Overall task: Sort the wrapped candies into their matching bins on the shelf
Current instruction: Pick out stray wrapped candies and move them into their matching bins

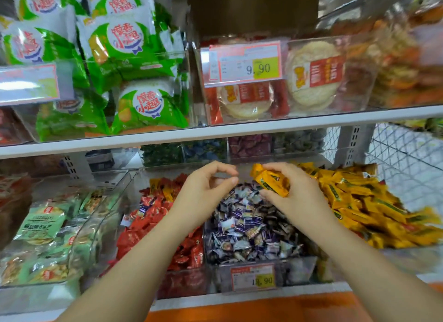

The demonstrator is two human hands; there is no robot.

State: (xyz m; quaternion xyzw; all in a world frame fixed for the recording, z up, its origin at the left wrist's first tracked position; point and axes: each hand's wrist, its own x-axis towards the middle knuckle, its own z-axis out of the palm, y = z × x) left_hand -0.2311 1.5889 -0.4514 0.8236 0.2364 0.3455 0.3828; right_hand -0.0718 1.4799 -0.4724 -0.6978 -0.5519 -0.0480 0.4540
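Over the purple-wrapped candies (249, 228), my left hand (206, 187) is curled on nothing I can see. My right hand (294, 192) grips yellow candies (271, 181), slanting ten-to-four. The matching yellow heap (359, 201) lies at three o'clock, nearer my right hand.

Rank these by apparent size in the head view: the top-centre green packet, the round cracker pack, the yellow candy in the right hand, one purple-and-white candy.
1. green packet
2. round cracker pack
3. yellow candy in the right hand, nearer the camera, so its look is inflated
4. purple-and-white candy
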